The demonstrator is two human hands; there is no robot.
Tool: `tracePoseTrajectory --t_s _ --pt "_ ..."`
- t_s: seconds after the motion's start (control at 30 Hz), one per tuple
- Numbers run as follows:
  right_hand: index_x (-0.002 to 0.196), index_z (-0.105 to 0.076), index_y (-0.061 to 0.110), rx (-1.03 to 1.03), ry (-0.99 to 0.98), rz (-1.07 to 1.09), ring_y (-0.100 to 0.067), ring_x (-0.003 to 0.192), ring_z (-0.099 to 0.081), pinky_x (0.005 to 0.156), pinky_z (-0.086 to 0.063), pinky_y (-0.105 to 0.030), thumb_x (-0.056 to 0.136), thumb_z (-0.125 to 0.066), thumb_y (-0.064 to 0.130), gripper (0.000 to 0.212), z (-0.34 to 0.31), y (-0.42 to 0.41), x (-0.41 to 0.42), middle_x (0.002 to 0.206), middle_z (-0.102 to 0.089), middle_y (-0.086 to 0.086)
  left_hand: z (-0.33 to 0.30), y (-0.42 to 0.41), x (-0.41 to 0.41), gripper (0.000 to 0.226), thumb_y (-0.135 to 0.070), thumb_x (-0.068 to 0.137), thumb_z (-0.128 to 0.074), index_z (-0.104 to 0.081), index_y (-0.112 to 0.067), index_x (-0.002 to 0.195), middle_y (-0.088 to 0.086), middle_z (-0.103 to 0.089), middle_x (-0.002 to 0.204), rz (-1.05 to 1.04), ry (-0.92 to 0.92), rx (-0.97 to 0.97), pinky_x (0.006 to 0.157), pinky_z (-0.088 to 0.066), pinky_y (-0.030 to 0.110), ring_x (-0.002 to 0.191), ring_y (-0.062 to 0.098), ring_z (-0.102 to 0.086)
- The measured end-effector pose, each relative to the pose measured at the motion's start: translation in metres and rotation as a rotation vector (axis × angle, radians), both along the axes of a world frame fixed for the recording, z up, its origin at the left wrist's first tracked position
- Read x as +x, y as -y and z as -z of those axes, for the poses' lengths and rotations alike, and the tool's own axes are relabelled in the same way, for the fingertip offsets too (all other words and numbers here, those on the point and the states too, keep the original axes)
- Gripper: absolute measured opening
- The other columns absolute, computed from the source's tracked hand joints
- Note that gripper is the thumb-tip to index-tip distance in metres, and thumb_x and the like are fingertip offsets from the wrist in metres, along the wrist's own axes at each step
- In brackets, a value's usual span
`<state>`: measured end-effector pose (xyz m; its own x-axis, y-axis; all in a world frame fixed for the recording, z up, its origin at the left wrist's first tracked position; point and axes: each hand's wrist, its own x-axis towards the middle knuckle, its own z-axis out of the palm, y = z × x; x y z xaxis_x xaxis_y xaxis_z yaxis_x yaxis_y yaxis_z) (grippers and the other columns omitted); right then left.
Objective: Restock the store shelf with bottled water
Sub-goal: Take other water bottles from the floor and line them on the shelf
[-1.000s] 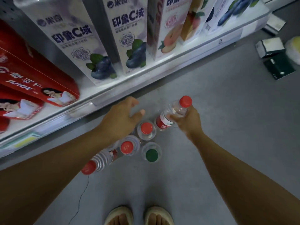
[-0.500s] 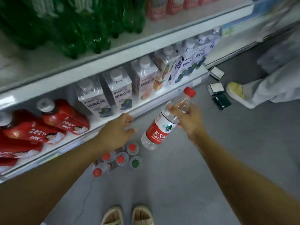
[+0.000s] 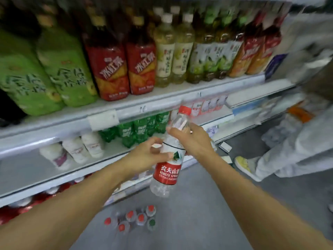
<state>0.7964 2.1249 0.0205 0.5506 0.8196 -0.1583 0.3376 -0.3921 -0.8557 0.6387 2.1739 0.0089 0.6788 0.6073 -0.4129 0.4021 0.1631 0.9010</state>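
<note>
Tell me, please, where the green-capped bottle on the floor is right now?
In the head view, the green-capped bottle stands at the right end of the red-capped bottles on the floor, bottom centre.

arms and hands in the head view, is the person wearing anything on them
Nothing shows on them. Both forearms are bare for as far as the view reaches: no sleeves, watch or bracelet. The left hand and right hand are ungloved, with no rings visible, though the frame is slightly blurred.

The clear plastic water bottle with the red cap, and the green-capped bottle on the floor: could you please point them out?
clear plastic water bottle with red cap (image 3: 167, 175): head view, on its red label.
green-capped bottle on the floor (image 3: 151, 222): head view, on its cap.
</note>
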Motion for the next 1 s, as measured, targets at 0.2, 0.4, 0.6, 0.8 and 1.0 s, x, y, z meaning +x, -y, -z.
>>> tracePoseTrajectory --t_s 0.2,0.4,0.6,0.8,1.0 --pt "0.081 -0.066 0.023 0.072 0.124 -0.124 -0.015 0.081 -0.064 0.076 -0.053 -0.038 0.065 -0.07 0.064 0.045 -0.111 -0.007 -0.039 0.082 -0.069 0.004 -0.107 0.014 -0.037 0.05 -0.025 0.076 -0.076 -0.046 -0.023 0.116 0.0 -0.064 0.115 -0.114 0.034 0.116 0.086 -0.053 0.03 0.099 0.011 -0.063" --pt "0.093 -0.066 0.024 0.106 0.244 -0.224 -0.018 0.086 -0.062 0.067 -0.048 -0.031 0.056 -0.061 0.079 0.067 -0.202 -0.013 -0.083 0.091 -0.066 0.002 -0.194 0.031 -0.076 0.049 -0.023 0.075 -0.078 -0.047 -0.026 0.113 -0.002 -0.065 0.104 -0.254 0.05 0.266 0.082 -0.054 0.03 0.093 0.011 -0.063" --pt "0.087 -0.067 0.026 0.217 0.291 -0.326 -0.014 0.08 -0.064 0.074 -0.055 -0.036 0.045 -0.055 0.084 0.072 -0.277 -0.014 -0.132 0.085 -0.069 0.008 -0.261 0.042 -0.117 0.047 -0.02 0.073 -0.079 -0.051 -0.02 0.111 -0.001 -0.068 0.102 -0.409 0.103 0.366 0.083 -0.054 0.035 0.092 0.013 -0.066" --pt "0.105 -0.062 0.027 0.302 0.368 -0.491 -0.02 0.091 -0.062 0.082 -0.052 -0.041 0.054 -0.05 0.084 0.077 -0.348 -0.021 -0.186 0.1 -0.066 0.003 -0.318 0.044 -0.165 0.055 -0.032 0.062 -0.082 -0.053 -0.022 0.108 0.003 -0.069 0.105 -0.581 0.182 0.467 0.088 -0.053 0.047 0.095 0.021 -0.068" --pt "0.108 -0.06 0.023 0.505 0.32 -0.615 -0.015 0.095 -0.061 0.087 -0.05 -0.041 0.083 -0.045 0.068 0.054 -0.412 -0.04 -0.234 0.107 -0.063 0.005 -0.382 0.031 -0.222 0.041 -0.023 0.079 -0.074 -0.05 -0.025 0.112 0.002 -0.068 0.105 -0.715 0.254 0.576 0.084 -0.055 0.042 0.092 0.019 -0.067"
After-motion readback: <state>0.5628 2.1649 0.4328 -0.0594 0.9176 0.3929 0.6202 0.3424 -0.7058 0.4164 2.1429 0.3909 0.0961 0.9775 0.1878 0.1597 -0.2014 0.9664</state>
